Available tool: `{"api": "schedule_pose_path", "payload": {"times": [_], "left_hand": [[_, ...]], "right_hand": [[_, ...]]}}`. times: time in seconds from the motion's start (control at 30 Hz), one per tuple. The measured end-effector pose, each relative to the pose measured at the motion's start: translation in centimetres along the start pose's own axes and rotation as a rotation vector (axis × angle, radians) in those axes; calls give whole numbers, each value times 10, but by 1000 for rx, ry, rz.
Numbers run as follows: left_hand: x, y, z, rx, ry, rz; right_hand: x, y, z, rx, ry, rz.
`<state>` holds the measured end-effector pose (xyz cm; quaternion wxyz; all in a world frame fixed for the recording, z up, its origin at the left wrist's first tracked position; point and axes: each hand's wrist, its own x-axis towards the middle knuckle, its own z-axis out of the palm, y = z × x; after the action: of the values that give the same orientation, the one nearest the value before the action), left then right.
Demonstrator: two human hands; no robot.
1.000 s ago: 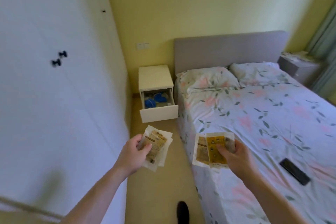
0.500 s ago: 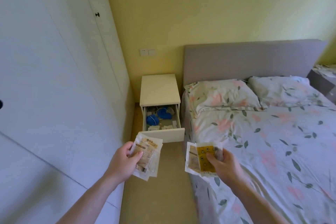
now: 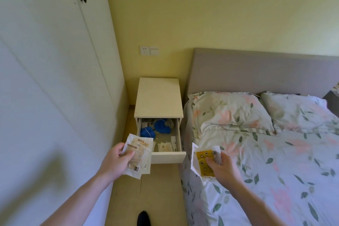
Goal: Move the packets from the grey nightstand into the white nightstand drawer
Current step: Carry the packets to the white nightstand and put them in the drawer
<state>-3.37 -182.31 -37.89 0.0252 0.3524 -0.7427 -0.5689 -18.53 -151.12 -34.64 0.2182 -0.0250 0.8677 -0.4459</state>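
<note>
Two hands grasp packets | left hand (image 3: 115,161): beige stack (image 3: 138,154) | right hand (image 3: 221,168): yellow packets (image 3: 202,161) | near open drawer (image 3: 167,157)

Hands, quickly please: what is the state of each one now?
Left hand: closed, holding beige packets.
Right hand: closed, holding yellow packets.
</note>
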Motion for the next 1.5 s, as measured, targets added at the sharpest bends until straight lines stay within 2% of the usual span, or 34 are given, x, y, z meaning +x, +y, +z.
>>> {"api": "schedule_pose_path", "payload": {"times": [0.27, 0.53, 0.8, 1.0, 1.1, 1.33, 1.5], "left_hand": [[138, 23, 8, 51, -33, -81], [247, 27, 30, 81, 33, -259], [334, 2, 52, 94, 91, -409], [400, -64, 68, 108, 45, -488], [427, -104, 84, 126, -5, -500], [481, -191, 128, 232, -130, -438], [509, -227, 153, 308, -199, -405]], "right_hand": [[115, -33, 20, -14, -21, 67], [267, -45, 49, -25, -163, 140], [393, -29, 114, -156, -328, 193], [459, 24, 185, -213, -398, 292], [489, 63, 221, -239, -384, 360], [542, 142, 310, -315, -437, 392], [558, 188, 350, -412, -438, 412]]}}
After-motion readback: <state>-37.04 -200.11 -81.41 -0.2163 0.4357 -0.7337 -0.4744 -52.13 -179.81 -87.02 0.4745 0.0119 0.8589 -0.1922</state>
